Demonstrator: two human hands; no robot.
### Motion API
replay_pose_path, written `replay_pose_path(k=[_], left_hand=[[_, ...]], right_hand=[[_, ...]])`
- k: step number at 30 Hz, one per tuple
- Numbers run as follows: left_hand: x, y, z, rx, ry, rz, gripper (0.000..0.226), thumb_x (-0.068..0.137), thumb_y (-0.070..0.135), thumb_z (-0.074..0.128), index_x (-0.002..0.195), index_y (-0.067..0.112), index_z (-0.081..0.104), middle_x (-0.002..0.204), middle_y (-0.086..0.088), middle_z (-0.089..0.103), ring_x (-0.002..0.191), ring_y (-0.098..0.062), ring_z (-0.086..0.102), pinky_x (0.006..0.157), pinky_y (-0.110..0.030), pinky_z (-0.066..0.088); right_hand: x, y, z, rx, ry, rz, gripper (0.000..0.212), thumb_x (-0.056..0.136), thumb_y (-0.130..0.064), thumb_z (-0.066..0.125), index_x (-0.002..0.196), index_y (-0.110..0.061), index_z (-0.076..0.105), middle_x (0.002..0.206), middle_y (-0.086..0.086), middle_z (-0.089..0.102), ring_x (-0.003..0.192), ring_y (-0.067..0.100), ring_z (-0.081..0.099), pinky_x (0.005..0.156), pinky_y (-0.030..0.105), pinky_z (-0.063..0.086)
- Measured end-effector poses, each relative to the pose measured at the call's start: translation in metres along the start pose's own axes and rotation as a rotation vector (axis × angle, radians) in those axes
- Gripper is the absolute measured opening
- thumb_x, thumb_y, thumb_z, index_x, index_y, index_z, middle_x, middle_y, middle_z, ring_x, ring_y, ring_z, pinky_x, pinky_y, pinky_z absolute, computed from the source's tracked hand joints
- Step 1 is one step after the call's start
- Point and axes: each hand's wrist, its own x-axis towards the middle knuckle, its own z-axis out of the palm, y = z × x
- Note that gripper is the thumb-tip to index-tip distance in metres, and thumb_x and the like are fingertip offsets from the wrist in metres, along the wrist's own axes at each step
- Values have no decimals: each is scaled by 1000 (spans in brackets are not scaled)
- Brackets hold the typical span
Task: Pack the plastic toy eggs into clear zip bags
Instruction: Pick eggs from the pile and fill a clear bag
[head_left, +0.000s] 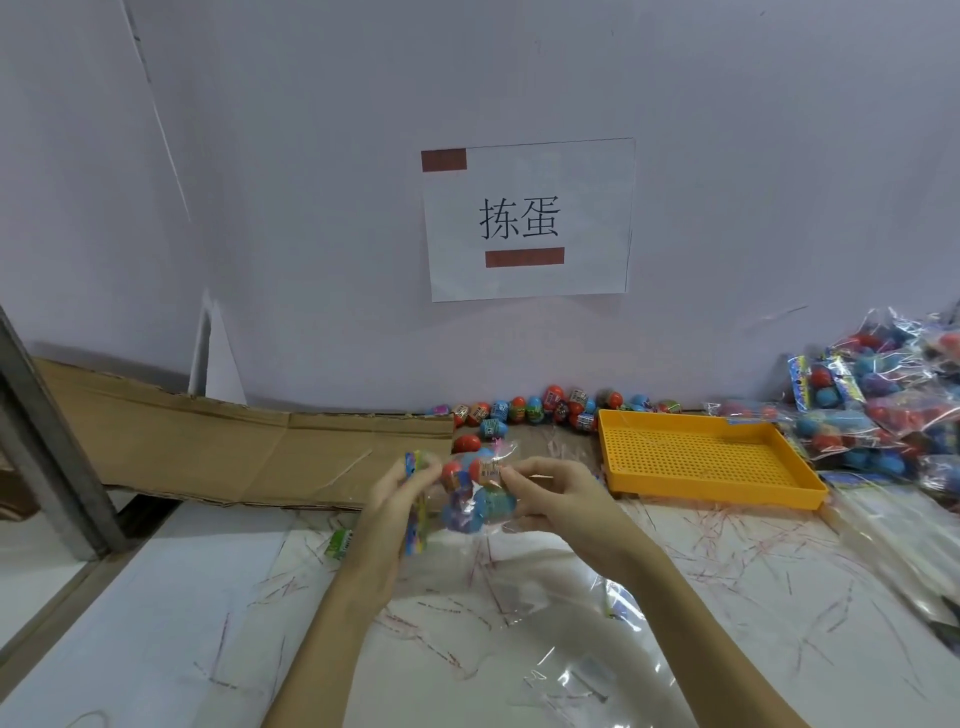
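I hold a clear zip bag (475, 493) with several red and blue toy eggs inside, lifted just above the table. My left hand (397, 501) grips its left end, where a colourful printed header card shows. My right hand (558, 493) pinches the bag's right side near the top. Loose toy eggs (540, 408) lie in a row along the wall behind the bag. One red egg (466, 443) sits apart, just beyond the bag.
A yellow perforated tray (696, 457) stands to the right. Filled bags (883, 410) are heaped at the far right. Flat cardboard (234, 447) lies at the back left. Clear bags (561, 670) and thin plastic strips cover the white table. A small green item (340, 540) lies left of my wrist.
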Motion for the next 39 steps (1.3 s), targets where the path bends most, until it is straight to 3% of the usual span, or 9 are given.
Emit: replay_pose_path(k=[5,11,17,20,24,30,35,37,39], left_hand=[[-7,2,5,257,154,261,29,89,44,67,88,15,70,78,0,74,76,-15,74,61,-23,59],[-4,0,6,279,191,302,29,77,43,78,85,14,78,75,0,77,74,-13,76,57,-22,59],[-3,0,10,192,314,276,28,80,49,74,70,23,78,66,2,74,62,-6,70,56,-19,56],[-9,-1,14,335,379,449,31,86,51,65,70,25,71,65,12,70,60,1,67,52,-12,51],[-10,-10,8,751,365,797,32,97,47,53,95,20,70,67,17,62,60,1,64,47,-11,48],[-9,-6,13,495,395,574,24,98,42,50,79,30,58,69,18,62,60,1,58,50,-11,44],[-2,-4,3,411,365,414,43,98,48,50,80,11,62,65,-9,61,55,-14,57,51,-31,46],[0,-6,3,429,324,356,33,105,39,50,89,15,66,68,-9,63,57,-17,59,54,-35,48],[0,-7,3,436,229,288,19,109,28,48,111,26,66,86,2,69,76,-13,68,65,-29,54]], right_hand=[[-5,-6,-4,-87,-108,19,34,97,-42,63,122,-20,70,102,4,77,86,28,75,73,31,62],[-3,-4,-2,-146,-88,27,33,101,-36,59,119,-13,76,106,6,78,97,23,75,87,43,62],[-3,-6,3,117,-28,32,28,99,-28,63,116,-11,77,108,6,77,102,21,73,82,28,60],[-1,-4,9,218,8,63,25,97,-24,66,112,-8,78,108,6,78,101,19,74,78,23,59],[0,-2,13,339,22,106,28,90,-28,72,107,-7,80,108,11,77,100,22,74,76,25,60],[3,-1,12,375,-196,176,39,93,-43,72,119,-14,73,119,14,73,112,35,70,90,48,60],[0,-3,1,241,-195,174,50,81,-20,81,127,-14,63,108,16,76,97,28,75,81,31,60],[1,-4,-5,179,-173,119,38,86,-21,78,123,-22,69,105,12,77,87,20,73,79,27,57],[0,-3,-8,84,-169,56,27,94,-17,71,119,-28,72,106,12,75,82,17,62,74,26,51]])
